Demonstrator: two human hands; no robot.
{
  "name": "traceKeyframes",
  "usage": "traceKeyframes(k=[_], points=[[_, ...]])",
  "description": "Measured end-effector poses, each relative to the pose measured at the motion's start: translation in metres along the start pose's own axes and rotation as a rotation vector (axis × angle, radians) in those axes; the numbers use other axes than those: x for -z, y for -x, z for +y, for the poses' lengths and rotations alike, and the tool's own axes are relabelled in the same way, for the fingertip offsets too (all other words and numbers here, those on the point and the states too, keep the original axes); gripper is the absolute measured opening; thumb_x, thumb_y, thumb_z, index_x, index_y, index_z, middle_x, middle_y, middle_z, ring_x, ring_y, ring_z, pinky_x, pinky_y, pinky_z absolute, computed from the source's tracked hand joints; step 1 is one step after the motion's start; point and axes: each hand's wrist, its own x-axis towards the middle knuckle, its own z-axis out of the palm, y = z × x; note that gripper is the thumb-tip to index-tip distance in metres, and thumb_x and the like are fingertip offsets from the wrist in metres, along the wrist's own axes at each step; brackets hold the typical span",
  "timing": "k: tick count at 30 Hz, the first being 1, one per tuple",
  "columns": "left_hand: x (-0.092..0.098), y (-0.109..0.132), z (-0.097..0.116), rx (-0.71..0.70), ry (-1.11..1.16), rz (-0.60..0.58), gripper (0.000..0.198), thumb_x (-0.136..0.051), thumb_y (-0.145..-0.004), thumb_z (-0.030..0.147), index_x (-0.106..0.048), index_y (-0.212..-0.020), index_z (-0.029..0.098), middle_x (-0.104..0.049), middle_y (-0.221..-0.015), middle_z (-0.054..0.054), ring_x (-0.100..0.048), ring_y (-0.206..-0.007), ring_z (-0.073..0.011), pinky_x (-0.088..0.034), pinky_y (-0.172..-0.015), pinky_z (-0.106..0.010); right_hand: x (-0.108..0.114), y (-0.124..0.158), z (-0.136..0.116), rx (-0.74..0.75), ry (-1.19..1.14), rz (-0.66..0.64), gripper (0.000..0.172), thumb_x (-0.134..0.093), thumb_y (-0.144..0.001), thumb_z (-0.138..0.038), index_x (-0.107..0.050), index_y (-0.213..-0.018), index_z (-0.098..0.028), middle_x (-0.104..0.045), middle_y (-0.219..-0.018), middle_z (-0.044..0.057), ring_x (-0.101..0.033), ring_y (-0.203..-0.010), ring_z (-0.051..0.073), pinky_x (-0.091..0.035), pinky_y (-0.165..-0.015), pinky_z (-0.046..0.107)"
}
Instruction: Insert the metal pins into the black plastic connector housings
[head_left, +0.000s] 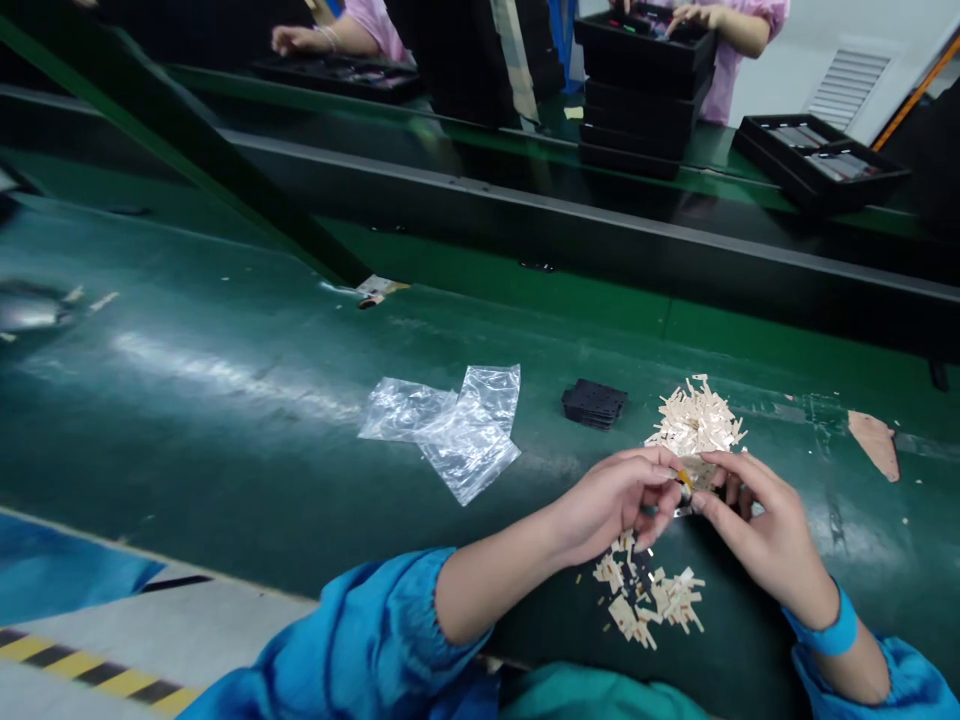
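Observation:
My left hand and my right hand meet over the green belt, fingers pinched together on a small beige strip piece held between them. Just behind the hands lies a heap of pale beige strips. A smaller scatter of the same strips lies on the belt below my hands. A short stack of small black flat parts sits left of the heap. Both my sleeves are blue.
Two crumpled clear plastic bags lie on the belt left of centre. Across a dark rail, stacked black trays and another tray stand, with other people in pink sleeves working there. A brown scrap lies at right.

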Motion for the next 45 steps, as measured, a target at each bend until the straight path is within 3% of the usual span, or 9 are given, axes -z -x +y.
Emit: traceKeyframes(k=[5,11,13,16,19,21,31,39,45], points=[[-0.002,-0.003,-0.011,0.252,0.061,-0.122,0.02,-0.057,-0.083,0.036,-0.059,-0.088,0.017,-0.041,-0.06,0.005,-0.042,-0.05,-0.0095,-0.032,-0.043,-0.019,-0.003,0.009,-0.007,0.077,-0.217,0.022,0.028,-0.078,-0.089,-0.019,-0.07,-0.114,-0.028,-0.065,-0.089,0.003,-0.058,-0.071,0.018,-0.048,-0.06,0.029],[0.002,-0.004,-0.016,0.374,-0.007,-0.227,0.02,-0.055,-0.084,0.038,-0.058,-0.086,0.018,-0.043,-0.059,0.005,-0.039,-0.046,-0.0102,-0.027,-0.038,-0.019,0.003,0.01,-0.015,0.044,-0.309,0.007,0.011,-0.072,-0.091,-0.014,-0.073,-0.089,-0.025,-0.065,-0.077,0.002,-0.058,-0.07,0.018,-0.046,-0.061,0.029],[0.001,-0.005,-0.016,0.327,-0.056,-0.216,0.023,-0.057,-0.084,0.041,-0.06,-0.09,0.018,-0.049,-0.063,0.003,-0.044,-0.048,-0.0112,-0.03,-0.038,-0.019,0.004,0.008,-0.016,-0.034,-0.348,0.024,0.011,-0.073,-0.09,-0.017,-0.072,-0.081,-0.023,-0.062,-0.071,0.001,-0.056,-0.065,0.017,-0.045,-0.057,0.028],[-0.004,-0.004,-0.017,0.077,-0.253,-0.051,0.026,-0.068,-0.08,0.04,-0.065,-0.091,0.017,-0.058,-0.073,0.001,-0.054,-0.06,-0.0122,-0.04,-0.048,-0.021,0.003,0.008,-0.016,-0.19,-0.385,0.042,0.013,-0.077,-0.087,-0.024,-0.071,-0.075,-0.021,-0.06,-0.068,0.0,-0.051,-0.058,0.016,-0.042,-0.053,0.027],[-0.008,-0.001,-0.017,-0.187,-0.448,0.052,0.019,-0.077,-0.076,0.032,-0.068,-0.082,0.015,-0.059,-0.073,0.002,-0.051,-0.065,-0.0101,-0.041,-0.059,-0.022,-0.001,0.009,-0.014,-0.295,-0.406,0.015,0.014,-0.079,-0.084,-0.031,-0.074,-0.076,-0.021,-0.062,-0.069,0.001,-0.051,-0.059,0.016,-0.041,-0.053,0.028],[-0.01,0.001,-0.018,-0.267,-0.5,0.086,0.015,-0.075,-0.077,0.028,-0.069,-0.078,0.015,-0.062,-0.073,0.001,-0.05,-0.064,-0.0091,-0.039,-0.06,-0.022,-0.004,0.01,-0.013,-0.335,-0.433,0.007,0.015,-0.08,-0.084,-0.033,-0.074,-0.077,-0.021,-0.063,-0.07,0.002,-0.053,-0.061,0.017,-0.042,-0.054,0.028],[-0.013,0.003,-0.014,-0.375,-0.644,0.125,0.01,-0.07,-0.08,0.025,-0.072,-0.08,0.015,-0.063,-0.077,-0.001,-0.053,-0.064,-0.0097,-0.04,-0.057,-0.021,-0.005,0.005,-0.015,-0.457,-0.619,0.014,0.018,-0.084,-0.078,-0.035,-0.074,-0.073,-0.02,-0.068,-0.067,0.001,-0.057,-0.062,0.016,-0.047,-0.057,0.025],[-0.011,0.003,-0.015,-0.428,-0.694,0.145,0.013,-0.069,-0.084,0.027,-0.073,-0.083,0.015,-0.063,-0.08,-0.002,-0.052,-0.064,-0.0095,-0.039,-0.056,-0.021,-0.004,0.004,-0.013,-0.507,-0.666,-0.008,0.023,-0.085,-0.078,-0.04,-0.077,-0.076,-0.019,-0.068,-0.067,0.002,-0.046,-0.051,0.011,-0.035,-0.044,0.023],[-0.011,0.003,-0.016,-0.501,-0.753,0.162,0.011,-0.068,-0.085,0.025,-0.075,-0.084,0.016,-0.064,-0.078,-0.002,-0.055,-0.066,-0.0109,-0.043,-0.059,-0.023,-0.003,0.003,-0.014,-0.476,-0.625,-0.011,0.019,-0.083,-0.079,-0.037,-0.077,-0.075,-0.02,-0.07,-0.067,0.002,-0.055,-0.057,0.014,-0.045,-0.052,0.025]])
